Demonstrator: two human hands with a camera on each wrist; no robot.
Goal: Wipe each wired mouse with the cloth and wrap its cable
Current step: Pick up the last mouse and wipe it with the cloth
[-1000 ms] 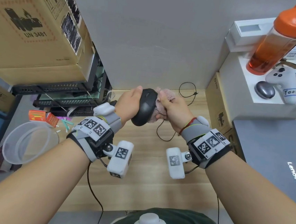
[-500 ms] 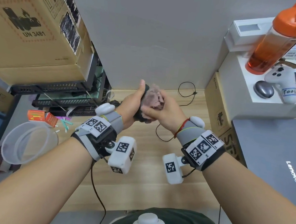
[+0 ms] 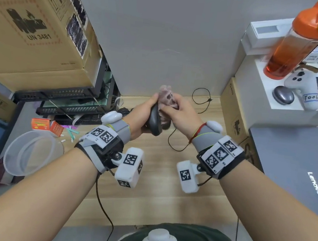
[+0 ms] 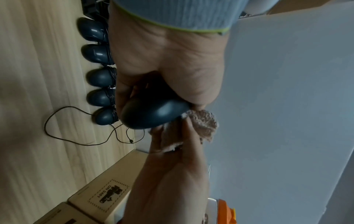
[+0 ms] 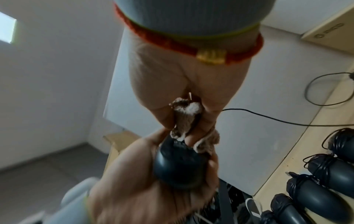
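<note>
A pale wooden table (image 3: 152,201) runs up to a plain grey wall (image 3: 162,33) at the far side. Cardboard boxes (image 3: 36,31) are stacked at the far left, and a grey floor (image 5: 47,163) shows beyond the table's left edge. Soft, even light fills the room.

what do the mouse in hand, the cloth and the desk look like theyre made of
Mouse: likely hard plastic, smooth dark shell with a soft sheen, light glints off it.
Cloth: fluffy pinkish-brown fabric, probably microfibre or terry; the nap and frayed edges show.
Desk: pale wood grain, maybe laminate, matte.
</note>
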